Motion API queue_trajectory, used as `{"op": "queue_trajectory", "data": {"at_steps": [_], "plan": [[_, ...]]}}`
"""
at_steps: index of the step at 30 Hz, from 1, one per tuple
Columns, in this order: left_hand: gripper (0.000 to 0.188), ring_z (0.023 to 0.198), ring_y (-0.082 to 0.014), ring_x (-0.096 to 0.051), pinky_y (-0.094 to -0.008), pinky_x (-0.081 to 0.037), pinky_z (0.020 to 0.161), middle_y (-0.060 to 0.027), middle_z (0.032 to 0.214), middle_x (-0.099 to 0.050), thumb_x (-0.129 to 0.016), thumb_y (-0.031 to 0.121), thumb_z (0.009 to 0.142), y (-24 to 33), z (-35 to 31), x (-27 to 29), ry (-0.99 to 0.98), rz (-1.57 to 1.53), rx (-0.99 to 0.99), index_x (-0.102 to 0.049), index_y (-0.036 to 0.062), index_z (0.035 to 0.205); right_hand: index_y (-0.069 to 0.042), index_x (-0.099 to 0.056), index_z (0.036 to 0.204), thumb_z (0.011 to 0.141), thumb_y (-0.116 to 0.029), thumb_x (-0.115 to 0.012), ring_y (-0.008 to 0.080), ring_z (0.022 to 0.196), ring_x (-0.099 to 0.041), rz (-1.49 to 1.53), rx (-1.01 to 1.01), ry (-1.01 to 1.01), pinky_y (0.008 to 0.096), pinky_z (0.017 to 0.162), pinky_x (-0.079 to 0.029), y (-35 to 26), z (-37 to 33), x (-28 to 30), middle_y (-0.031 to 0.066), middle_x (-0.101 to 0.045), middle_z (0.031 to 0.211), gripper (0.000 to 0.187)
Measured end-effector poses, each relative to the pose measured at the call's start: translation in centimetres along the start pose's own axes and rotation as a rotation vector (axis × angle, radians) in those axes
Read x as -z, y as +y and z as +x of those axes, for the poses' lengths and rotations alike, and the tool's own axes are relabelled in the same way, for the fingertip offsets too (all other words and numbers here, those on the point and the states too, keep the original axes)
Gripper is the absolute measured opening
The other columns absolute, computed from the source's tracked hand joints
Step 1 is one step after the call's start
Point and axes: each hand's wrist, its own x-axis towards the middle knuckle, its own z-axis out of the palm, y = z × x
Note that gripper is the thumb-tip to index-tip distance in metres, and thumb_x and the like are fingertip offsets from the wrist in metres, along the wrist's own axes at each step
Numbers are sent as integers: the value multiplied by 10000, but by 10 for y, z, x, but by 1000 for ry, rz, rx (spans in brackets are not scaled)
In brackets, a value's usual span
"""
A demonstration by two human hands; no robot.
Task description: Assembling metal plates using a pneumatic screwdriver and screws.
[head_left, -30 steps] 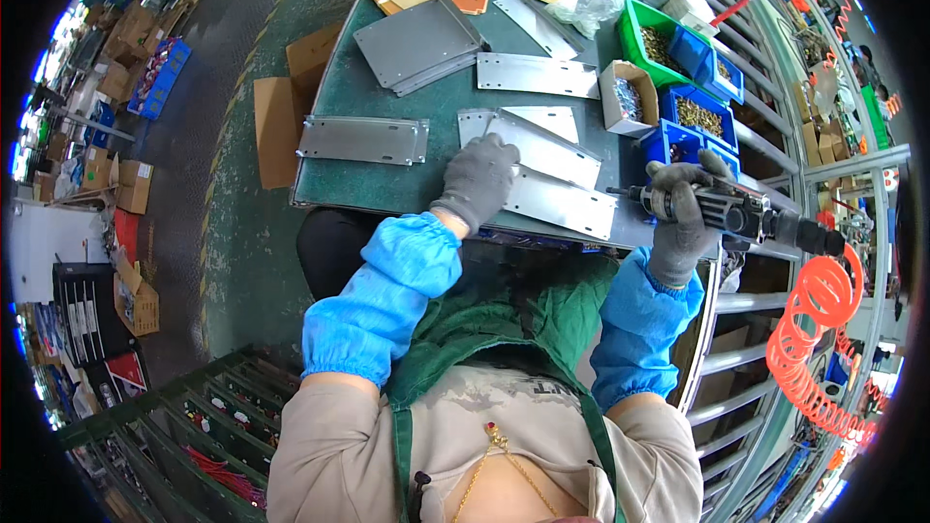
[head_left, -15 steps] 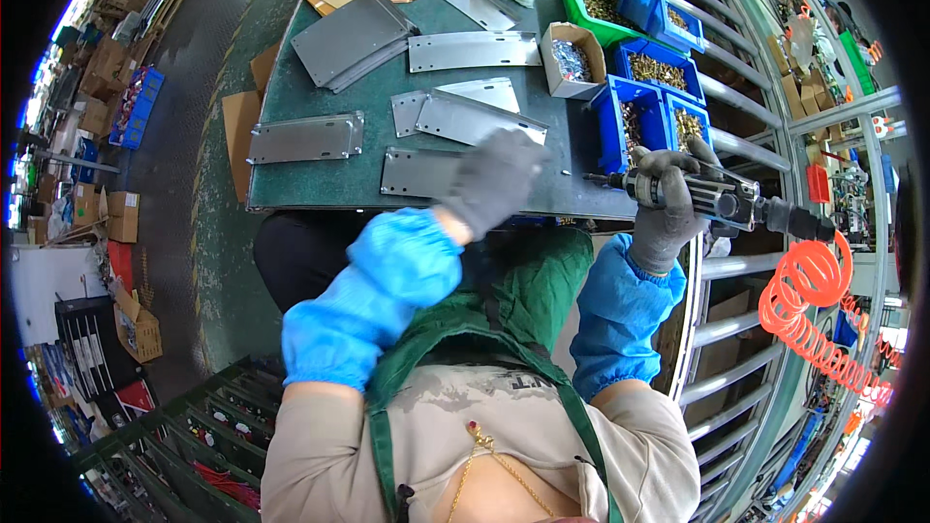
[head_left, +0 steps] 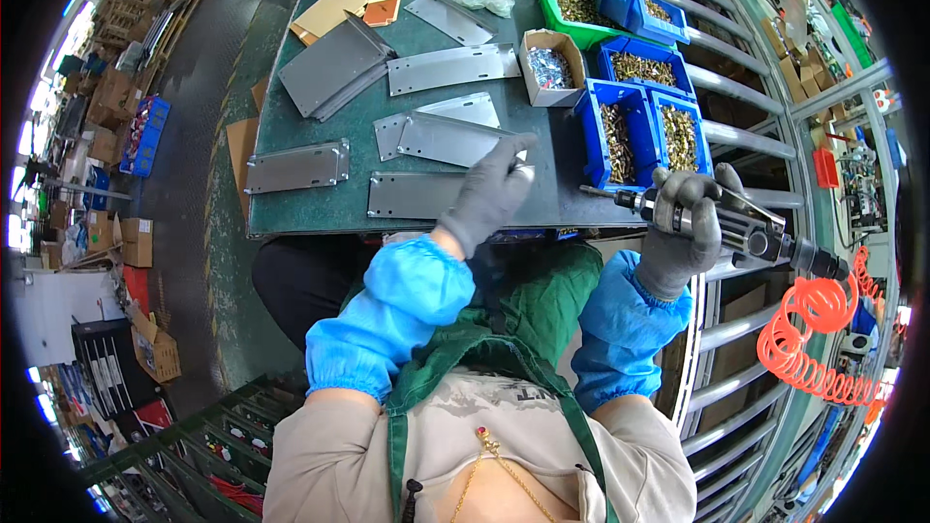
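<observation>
My right hand (head_left: pixel 685 232), in a grey glove, is wrapped round a pneumatic screwdriver (head_left: pixel 751 235). Its bit points left past the table's near right edge, just in front of the blue bins, and an orange coiled air hose (head_left: pixel 809 329) hangs behind it. My left hand (head_left: pixel 492 192), also gloved, is over the near part of the table. Its thumb and index finger come together at the right end of a grey metal plate (head_left: pixel 446 136); what lies between the fingertips is too small to make out. Partly under that hand is another metal plate (head_left: pixel 407 196).
More metal plates (head_left: pixel 334 68) lie across the green table (head_left: pixel 320 213). At left sits a plate assembly with corner studs (head_left: pixel 297 169). Blue bins (head_left: pixel 620 140) and a green bin (head_left: pixel 579 5) of brass-coloured fasteners stand right, beside a small carton (head_left: pixel 552 68). A roller conveyor (head_left: pixel 746 140) runs alongside.
My left hand has turned, its fingers now drawn together at the plate's end. The screwdriver stays in my right hand, slightly lower in view. The whole view has shifted a little.
</observation>
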Motion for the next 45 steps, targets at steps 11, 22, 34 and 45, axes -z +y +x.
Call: {"op": "queue_trajectory", "data": {"at_steps": [11, 22, 34, 45], "plan": [[229, 804, -118, -593, -175, -508, 632, -83, 953, -612, -551, 86, 924, -7, -24, 29, -58, -1294, 508, -583, 19, 1140, -77, -437, 1249, 845, -177, -551, 193, 749, -465, 336, -184, 132, 439, 861, -431, 30, -3, -33, 36, -433, 776, 432], [195, 746, -83, -585, -136, -486, 575, -36, 903, -625, -580, 127, 914, -1, -26, 25, 55, -1322, 567, -617, 48, 1088, -57, -457, 1248, 843, -168, -559, 212, 796, -530, 379, -241, 181, 446, 887, -454, 50, -11, -44, 61, -556, 826, 431], [198, 728, -84, -587, -131, -476, 574, -24, 879, -624, -587, 131, 910, 0, -18, 13, 85, -1346, 581, -625, 51, 1086, -45, -471, 1220, 833, -185, -587, 215, 799, -568, 312, -198, 260, 426, 847, -479, 49, -9, -44, 72, -601, 818, 427], [186, 756, -252, -608, -351, -503, 696, -77, 859, -631, -605, 105, 834, -7, 28, 33, 32, 471, -345, -667, 104, 1010, -45, -641, 898, 841, -261, -578, 184, 705, -593, 59, -298, 111, 278, 656, -483, 78, 12, -23, 99, -649, 868, 232]]}}
